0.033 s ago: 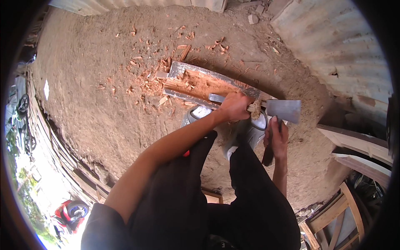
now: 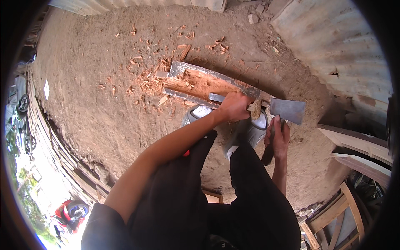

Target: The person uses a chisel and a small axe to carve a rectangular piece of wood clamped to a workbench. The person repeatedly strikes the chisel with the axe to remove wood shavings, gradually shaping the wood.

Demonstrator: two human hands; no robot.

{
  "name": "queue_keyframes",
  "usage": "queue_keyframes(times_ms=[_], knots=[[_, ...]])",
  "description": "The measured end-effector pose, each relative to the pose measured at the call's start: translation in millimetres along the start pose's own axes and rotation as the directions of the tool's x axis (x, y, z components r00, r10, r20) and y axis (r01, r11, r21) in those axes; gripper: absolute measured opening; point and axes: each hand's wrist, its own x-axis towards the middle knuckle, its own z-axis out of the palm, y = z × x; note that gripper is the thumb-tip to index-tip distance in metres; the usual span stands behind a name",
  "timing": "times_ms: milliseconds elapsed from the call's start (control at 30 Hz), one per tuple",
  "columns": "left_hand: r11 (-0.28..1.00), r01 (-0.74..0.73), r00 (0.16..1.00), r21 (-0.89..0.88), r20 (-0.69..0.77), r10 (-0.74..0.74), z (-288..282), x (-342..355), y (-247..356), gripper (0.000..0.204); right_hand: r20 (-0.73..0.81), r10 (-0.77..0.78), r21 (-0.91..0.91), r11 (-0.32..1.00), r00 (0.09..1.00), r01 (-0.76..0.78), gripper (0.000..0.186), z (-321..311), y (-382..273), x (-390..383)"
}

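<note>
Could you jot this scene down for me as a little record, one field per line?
Left hand: closed around a chisel-like tool
Right hand: gripping a broad-bladed tool by its dark handle
Workpiece: hollowed wood piece
Debris: wood shavings, thickest by its left end
Ground: bare earth
Surroundings: corrugated sheet right, red motorbike lower left

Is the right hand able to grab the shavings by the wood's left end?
Probably not for now: the right hand is closed around a broad-bladed tool, and the left hand and hollowed wood lie between it and the shavings.
</note>
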Motion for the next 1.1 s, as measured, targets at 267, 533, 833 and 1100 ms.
queue_keyframes(times_ms=[267,533,833,1100], knots=[[0.998,0.002,0.999,0.062,0.054,-0.005,-7.3,-2.3,-1.0,0.033,0.076,0.104,-0.039,0.994,0.992,-0.101,0.042,0.9,-6.3,-2.7],[0.995,-0.015,0.997,0.098,0.077,0.007,-2.7,-7.9,-3.9,0.037,0.070,0.099,-0.114,0.989,0.993,-0.090,0.040,3.8,1.3,0.4],[0.986,-0.026,0.997,0.165,0.073,0.014,-12.5,-19.4,-15.8,0.032,0.177,0.115,-0.183,0.980,0.978,-0.082,0.043,8.6,-1.3,3.1],[0.996,-0.023,0.998,0.083,-0.054,0.028,-11.2,-12.9,-8.2,0.036,0.072,0.151,0.181,0.970,0.986,-0.162,0.043,-16.6,-20.6,-23.2]])
